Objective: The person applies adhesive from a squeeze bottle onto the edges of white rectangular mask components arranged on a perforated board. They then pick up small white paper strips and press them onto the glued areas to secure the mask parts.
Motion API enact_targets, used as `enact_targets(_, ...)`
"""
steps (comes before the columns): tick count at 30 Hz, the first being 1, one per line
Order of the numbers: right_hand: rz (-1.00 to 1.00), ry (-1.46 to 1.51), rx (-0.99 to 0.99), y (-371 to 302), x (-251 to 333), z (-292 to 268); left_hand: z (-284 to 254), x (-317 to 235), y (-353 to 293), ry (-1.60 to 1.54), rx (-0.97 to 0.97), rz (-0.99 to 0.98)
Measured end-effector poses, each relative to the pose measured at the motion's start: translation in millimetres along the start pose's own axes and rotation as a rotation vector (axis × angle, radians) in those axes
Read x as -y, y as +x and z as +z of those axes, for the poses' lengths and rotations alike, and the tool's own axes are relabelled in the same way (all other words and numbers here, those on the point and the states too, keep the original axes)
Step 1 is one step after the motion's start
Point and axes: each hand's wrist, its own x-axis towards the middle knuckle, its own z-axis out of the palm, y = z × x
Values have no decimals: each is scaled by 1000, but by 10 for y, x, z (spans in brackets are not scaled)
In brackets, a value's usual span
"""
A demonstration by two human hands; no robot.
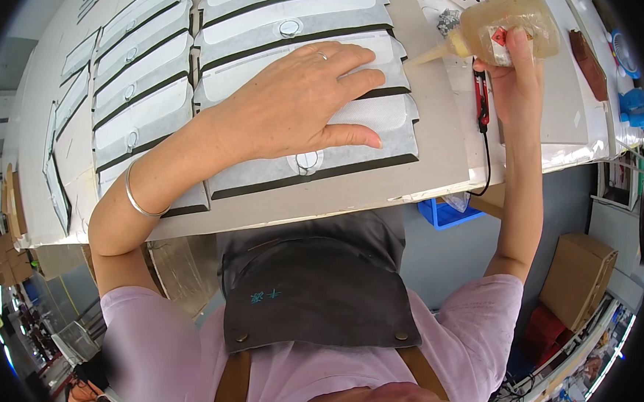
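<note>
While the right hand (516, 80) grasps a squeeze bottle (511, 19), thumb along its side, the bottle's long axis slopes from upper right to lower left, and its tapered nozzle (434, 54) points to the person's left, at the right end of the second panel (230, 81) from the near edge of the table (203, 222). Whether the tip touches that panel or stands just above it cannot be told from this angle. Left hand (299, 93): palm down, fingers spread, grasping nothing, laid across the second panel and the nearest panel (393, 120); of the two hands, it is the nearer to both. Panel long axes: left to right across the person's front, rising slightly rightward.
</note>
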Motion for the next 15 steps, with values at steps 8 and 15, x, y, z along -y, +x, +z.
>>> enact_targets(8, -358, 122, -115, 497, 61, 184, -12, -9, -27, -17, -6, -11)
enact_targets(15, -301, 226, -193, 830, 381, 153, -106, 72, 19, -92, 18, -12)
